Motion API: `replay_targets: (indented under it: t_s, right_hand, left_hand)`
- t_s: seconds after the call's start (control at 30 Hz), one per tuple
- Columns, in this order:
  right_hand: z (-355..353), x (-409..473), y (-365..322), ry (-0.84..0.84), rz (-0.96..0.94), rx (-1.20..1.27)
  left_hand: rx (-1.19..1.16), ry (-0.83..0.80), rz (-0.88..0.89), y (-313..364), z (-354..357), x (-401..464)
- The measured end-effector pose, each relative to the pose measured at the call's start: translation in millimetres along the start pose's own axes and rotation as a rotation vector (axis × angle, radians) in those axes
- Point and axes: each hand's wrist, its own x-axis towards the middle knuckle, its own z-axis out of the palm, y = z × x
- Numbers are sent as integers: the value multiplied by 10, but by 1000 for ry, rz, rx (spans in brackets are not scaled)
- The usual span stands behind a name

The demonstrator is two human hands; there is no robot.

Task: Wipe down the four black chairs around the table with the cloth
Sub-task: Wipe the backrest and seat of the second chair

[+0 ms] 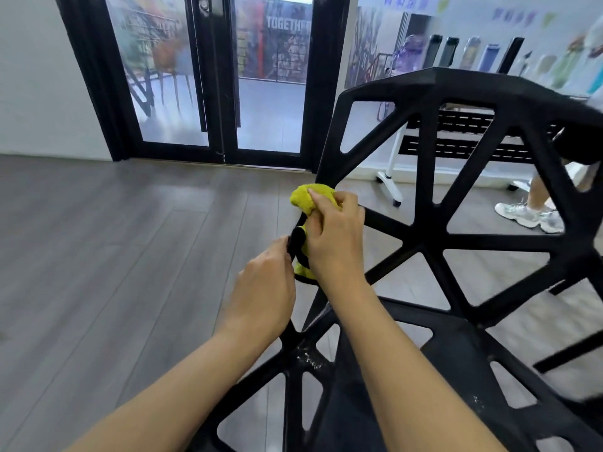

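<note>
In the head view, one black chair [434, 203] fills the right side. One yellow-green cloth [306, 199] wraps its left frame strut, gripped by the right hand [336, 236]. The left hand [264, 288] curls round the same strut just below. Behind stand glass doors [208, 76]; another person's sneakers [528, 215] show through the chair back.

Chair [424, 230], right of frame: black moulded plastic, matt, whitish scuffs on lower struts. Cloth [308, 199], centre: yellow-green, soft nubby terry. Floor [98, 256], left: grey wood-look planks, low sheen. Doors [215, 93], upper left: glass panes, glossy black frames.
</note>
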Motion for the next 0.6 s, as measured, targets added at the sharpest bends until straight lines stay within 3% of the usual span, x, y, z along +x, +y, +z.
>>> replay_targets:
  t_s: [0.1,0.23,0.47,0.6]
  right_hand:
    - [21,-177,112,18,119,146]
    - [-46,-442,309,-46,286,95]
    - [-114,43,5,-52,123,129]
    - [-100,-314,278,-73,155,47]
  left_hand:
    - [-15,-18,3,28,-19,-14]
    - [-42,-29,-11,24,-8,-13]
    - [-40,-27,16,40,-44,-2]
    - [-10,-26,34,10,-30,11]
